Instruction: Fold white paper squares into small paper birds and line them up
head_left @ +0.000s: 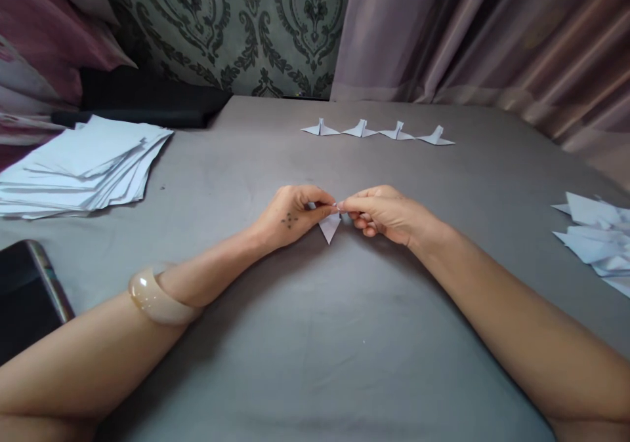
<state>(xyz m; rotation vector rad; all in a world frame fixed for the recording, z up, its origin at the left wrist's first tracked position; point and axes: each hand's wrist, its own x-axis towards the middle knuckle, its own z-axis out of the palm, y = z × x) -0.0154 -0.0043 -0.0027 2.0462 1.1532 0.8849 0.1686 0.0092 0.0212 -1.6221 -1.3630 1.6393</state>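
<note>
A small folded piece of white paper [329, 228] hangs point-down between my two hands, above the middle of the grey cloth. My left hand [295, 214] pinches it with thumb and fingertips, hiding part of it. Meeting it from the other side, my right hand [386, 212] is closed, thumb and forefinger pinched on the paper's upper corner. Its other fingers are curled in. Farther back, several folded paper figures [361, 129] with pointed wings stand side by side in a row.
At the far left lies a stack of white paper sheets [93, 166], with a black folded item [147, 98] behind it. A phone [24, 298] rests at the left edge. More folded white papers [595, 235] are heaped on the right. Curtains [418, 35] border the grey-covered surface [335, 363].
</note>
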